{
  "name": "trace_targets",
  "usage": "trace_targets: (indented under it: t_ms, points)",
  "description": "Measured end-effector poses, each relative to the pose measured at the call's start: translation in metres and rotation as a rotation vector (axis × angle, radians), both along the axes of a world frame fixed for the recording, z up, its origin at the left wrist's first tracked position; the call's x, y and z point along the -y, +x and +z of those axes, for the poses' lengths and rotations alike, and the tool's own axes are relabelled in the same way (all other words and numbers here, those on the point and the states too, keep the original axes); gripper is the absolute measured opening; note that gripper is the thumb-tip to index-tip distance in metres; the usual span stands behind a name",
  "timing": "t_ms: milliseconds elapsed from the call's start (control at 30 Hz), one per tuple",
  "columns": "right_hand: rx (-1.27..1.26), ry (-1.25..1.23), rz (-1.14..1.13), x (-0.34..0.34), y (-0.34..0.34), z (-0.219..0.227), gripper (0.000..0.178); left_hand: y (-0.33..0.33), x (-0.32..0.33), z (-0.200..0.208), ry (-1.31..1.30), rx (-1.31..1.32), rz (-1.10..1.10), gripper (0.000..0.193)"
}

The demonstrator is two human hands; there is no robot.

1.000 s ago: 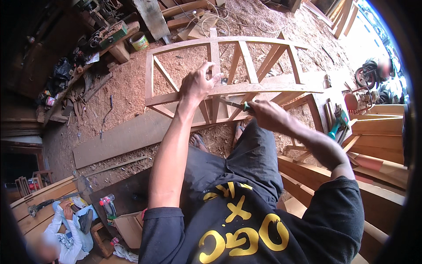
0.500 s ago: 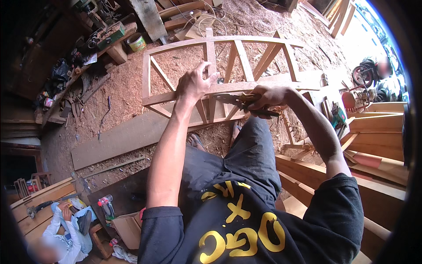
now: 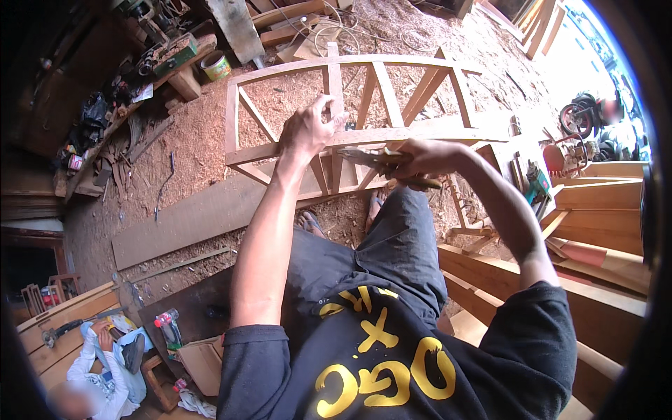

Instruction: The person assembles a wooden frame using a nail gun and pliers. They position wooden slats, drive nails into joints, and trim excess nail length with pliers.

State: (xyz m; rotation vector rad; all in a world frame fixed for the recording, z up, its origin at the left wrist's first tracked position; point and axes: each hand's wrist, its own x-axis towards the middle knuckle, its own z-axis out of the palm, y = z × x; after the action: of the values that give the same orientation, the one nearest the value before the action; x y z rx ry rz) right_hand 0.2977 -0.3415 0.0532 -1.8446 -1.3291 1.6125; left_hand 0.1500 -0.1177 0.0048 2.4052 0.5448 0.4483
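Observation:
My left hand [image 3: 306,131] is closed on the pale wooden frame [image 3: 392,134], at the near rail beside an upright slat. The thumb and index finger show against the slat, and the other fingers are partly hidden. In my right hand [image 3: 428,158] is a handsaw [image 3: 365,159] with a short-looking, tapering metal blade and a worn yellow-brown handle. Its blade points left, along and just below the near rail, towards my left wrist. I cannot tell whether the blade touches the wood. The frame has a curved far rail and several slanted slats.
A long brown board [image 3: 178,220] lies on the shavings-covered floor. On the left is a cluttered bench [image 3: 185,70] with a bucket [image 3: 215,66]. Wooden furniture parts [image 3: 598,217] crowd the right side. Another person [image 3: 105,364] sits at lower left.
The handsaw has shifted a little and its handle end has tilted, still in my right hand. My left hand stays on the frame, which has barely moved.

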Motion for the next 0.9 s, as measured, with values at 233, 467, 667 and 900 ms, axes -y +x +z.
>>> trace_targets:
  t_ms: [233, 467, 667, 900]
  points:
    - [0.061, 0.169, 0.02, 0.005, 0.007, -0.037, 0.021, 0.0, 0.0, 0.001, 0.022, -0.018, -0.002, 0.052]
    - [1.127, 0.429, 0.075, 0.016, -0.051, -0.051, 0.029, 0.0, -0.01, -0.002, 0.027, -0.017, 0.014, 0.053]
    - [-0.293, -0.121, -0.085, -0.007, 0.018, -0.01, 0.023, 0.0, -0.002, 0.004, 0.008, -0.022, 0.018, 0.055]
    - [0.55, 0.345, -0.005, 0.012, -0.014, -0.061, 0.016, 0.002, -0.005, 0.0, -0.008, -0.032, 0.008, 0.055]
